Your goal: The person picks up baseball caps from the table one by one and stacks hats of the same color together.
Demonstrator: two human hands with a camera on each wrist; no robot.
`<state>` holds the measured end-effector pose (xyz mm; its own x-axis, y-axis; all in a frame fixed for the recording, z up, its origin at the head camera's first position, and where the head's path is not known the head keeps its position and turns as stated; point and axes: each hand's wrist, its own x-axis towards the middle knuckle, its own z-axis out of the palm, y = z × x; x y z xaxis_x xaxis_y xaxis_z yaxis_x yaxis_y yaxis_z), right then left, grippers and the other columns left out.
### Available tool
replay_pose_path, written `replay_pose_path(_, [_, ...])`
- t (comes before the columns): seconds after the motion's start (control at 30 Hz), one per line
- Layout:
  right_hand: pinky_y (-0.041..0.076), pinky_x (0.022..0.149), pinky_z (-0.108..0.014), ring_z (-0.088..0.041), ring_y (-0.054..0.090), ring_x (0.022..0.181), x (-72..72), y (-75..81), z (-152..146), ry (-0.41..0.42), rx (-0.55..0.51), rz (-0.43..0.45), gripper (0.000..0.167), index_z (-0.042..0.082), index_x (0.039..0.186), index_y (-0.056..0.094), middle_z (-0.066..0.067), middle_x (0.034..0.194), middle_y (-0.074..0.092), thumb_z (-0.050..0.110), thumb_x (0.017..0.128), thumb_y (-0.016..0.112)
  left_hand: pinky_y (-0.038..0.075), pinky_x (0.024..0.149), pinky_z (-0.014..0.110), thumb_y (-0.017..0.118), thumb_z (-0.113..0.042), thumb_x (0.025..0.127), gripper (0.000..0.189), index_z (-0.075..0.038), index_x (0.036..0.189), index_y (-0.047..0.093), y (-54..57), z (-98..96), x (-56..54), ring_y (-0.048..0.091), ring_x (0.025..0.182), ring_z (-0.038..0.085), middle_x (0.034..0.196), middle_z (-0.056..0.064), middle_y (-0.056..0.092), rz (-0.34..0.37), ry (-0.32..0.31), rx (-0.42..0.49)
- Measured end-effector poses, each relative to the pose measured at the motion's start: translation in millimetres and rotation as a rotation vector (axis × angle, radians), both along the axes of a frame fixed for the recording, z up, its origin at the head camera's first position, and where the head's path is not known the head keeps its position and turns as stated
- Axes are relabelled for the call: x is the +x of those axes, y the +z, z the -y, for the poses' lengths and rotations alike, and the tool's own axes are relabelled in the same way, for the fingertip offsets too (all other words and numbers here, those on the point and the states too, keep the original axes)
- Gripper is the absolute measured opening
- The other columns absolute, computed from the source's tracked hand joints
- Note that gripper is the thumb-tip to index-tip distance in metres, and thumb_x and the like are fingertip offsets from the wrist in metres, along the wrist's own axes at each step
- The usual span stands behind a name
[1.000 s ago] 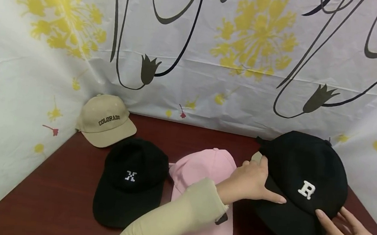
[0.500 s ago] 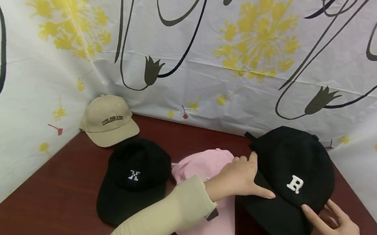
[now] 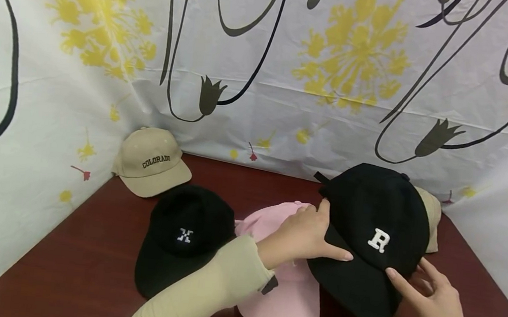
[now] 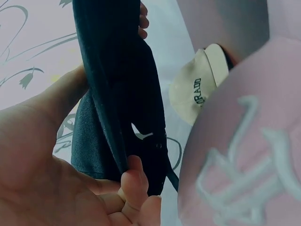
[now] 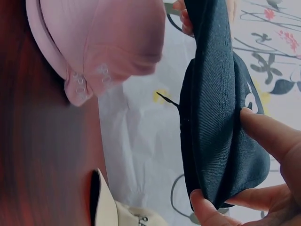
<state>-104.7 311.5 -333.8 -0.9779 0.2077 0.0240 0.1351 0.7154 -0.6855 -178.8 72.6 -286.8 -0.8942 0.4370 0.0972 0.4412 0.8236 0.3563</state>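
Both hands hold a black baseball cap with a white R [image 3: 369, 205], tilted with its brim down toward the front. My left hand [image 3: 297, 236] grips its left edge, thumb on the brim and fingers curled beneath, as the left wrist view shows. My right hand [image 3: 437, 304] pinches the brim's right corner, thumb near the R. Under the left forearm lies a pink cap [image 3: 285, 309], partly covered; its raised white lettering [image 4: 254, 174] shows in the left wrist view. Close to the pink cap's left sits another black cap [image 3: 179, 268] with a small white mark.
A beige cap marked COLORADO [image 3: 153, 172] stands at the table's back left corner. Another beige cap [image 3: 431, 219] shows behind the held cap at the right. The dark red-brown table [image 3: 65, 263] is bordered by a patterned white cloth [image 3: 262, 67] at the back and sides.
Both hands have carried the black R cap leftward, toward the pink cap. The beige cap at the right, mostly hidden before, now shows behind it. The view has shifted slightly.
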Motion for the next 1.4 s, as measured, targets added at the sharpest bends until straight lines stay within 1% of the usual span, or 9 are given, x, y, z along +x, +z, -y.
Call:
replay_pose_path(0.27, [0.04, 0.082, -0.055, -0.048, 0.04, 0.115, -4.9, 3.4, 22, 0.074, -0.035, -0.03, 0.078, 0.006, 0.147, 0.016, -0.037, 0.136, 0.02, 0.04, 0.089, 0.057, 0.043, 0.086, 0.029, 0.067, -0.067, 0.065, 0.105, -0.007, 0.142, 0.026, -1.9, 22.0, -2.4, 0.05, 0.111, 0.018, 0.13, 0.007, 0.047, 0.043, 0.009, 0.036])
replay_pose_path(0.37, [0.045, 0.079, -0.042, -0.018, 0.055, 0.104, -7.5, 3.5, 31, 0.09, -0.026, -0.08, 0.076, 0.008, 0.146, 0.022, -0.033, 0.134, 0.025, 0.038, 0.088, 0.06, 0.043, 0.087, 0.029, 0.067, -0.066, 0.066, 0.106, -0.007, 0.142, 0.025, -1.0, 30.3, -2.7, 0.05, 0.112, 0.02, 0.129, 0.009, 0.048, 0.046, 0.016, 0.044])
replay_pose_path(0.47, [0.046, 0.07, -0.022, 0.012, 0.05, 0.087, -11.5, 4.3, 39, 0.113, -0.03, -0.154, 0.072, 0.008, 0.143, 0.029, -0.027, 0.131, 0.032, 0.032, 0.086, 0.064, 0.042, 0.088, 0.031, 0.067, -0.065, 0.067, 0.105, -0.005, 0.142, 0.024, 0.0, 38.3, -3.3, 0.049, 0.111, 0.023, 0.129, 0.011, 0.048, 0.048, 0.019, 0.052])
replay_pose_path(0.53, [0.042, 0.066, -0.013, 0.018, 0.046, 0.083, -14.4, 5.6, 44, 0.138, -0.047, -0.199, 0.069, 0.008, 0.142, 0.033, -0.023, 0.131, 0.036, 0.029, 0.085, 0.066, 0.042, 0.088, 0.032, 0.067, -0.064, 0.068, 0.105, -0.005, 0.143, 0.023, 0.9, 43.7, -3.2, 0.048, 0.111, 0.025, 0.129, 0.013, 0.047, 0.056, 0.021, 0.063])
replay_pose_path(0.73, [0.045, 0.065, -0.015, 0.01, 0.054, 0.085, -19.2, 8.2, 58, 0.207, -0.079, -0.292, 0.065, 0.01, 0.139, 0.038, -0.012, 0.123, 0.049, 0.022, 0.084, 0.068, 0.042, 0.088, 0.036, 0.067, -0.062, 0.069, 0.103, -0.005, 0.143, 0.023, -0.6, 59.7, -2.6, 0.047, 0.114, 0.027, 0.131, 0.014, 0.046, 0.085, 0.044, 0.105])
replay_pose_path(0.87, [0.047, 0.068, -0.017, 0.006, 0.057, 0.088, -22.0, 9.7, 68, 0.265, -0.115, -0.311, 0.063, 0.011, 0.138, 0.039, -0.006, 0.121, 0.049, 0.019, 0.083, 0.069, 0.042, 0.088, 0.038, 0.067, -0.062, 0.07, 0.104, -0.004, 0.143, 0.023, -3.4, 71.0, -2.0, 0.046, 0.116, 0.027, 0.131, 0.015, 0.045, 0.091, 0.055, 0.126])
replay_pose_path(0.97, [0.046, 0.07, -0.016, 0.004, 0.056, 0.093, -25.1, 11.9, 74, 0.282, -0.134, -0.28, 0.065, 0.009, 0.14, 0.036, -0.013, 0.129, 0.043, 0.02, 0.084, 0.068, 0.043, 0.088, 0.039, 0.067, -0.062, 0.07, 0.104, -0.003, 0.143, 0.023, -4.8, 79.0, -1.9, 0.047, 0.115, 0.028, 0.131, 0.016, 0.045, 0.086, 0.061, 0.137])
replay_pose_path(1.2, [0.046, 0.072, -0.02, -0.038, 0.051, 0.109, -27.7, 15.0, 88, 0.241, -0.11, -0.212, 0.074, 0.002, 0.142, 0.028, -0.026, 0.128, 0.024, 0.026, 0.084, 0.067, 0.042, 0.089, 0.039, 0.067, -0.062, 0.07, 0.104, -0.002, 0.143, 0.023, -5.6, 91.8, -1.7, 0.047, 0.115, 0.029, 0.13, 0.017, 0.046, 0.066, 0.072, 0.145])
replay_pose_path(1.4, [0.046, 0.072, -0.02, -0.041, 0.052, 0.108, -27.8, 15.7, 96, 0.228, -0.097, -0.234, 0.075, 0.0, 0.141, 0.03, -0.026, 0.124, 0.028, 0.025, 0.082, 0.07, 0.041, 0.09, 0.041, 0.068, -0.061, 0.07, 0.104, -0.002, 0.143, 0.023, -3.8, 100.1, 1.3, 0.047, 0.115, 0.03, 0.131, 0.017, 0.046, 0.069, 0.08, 0.157])
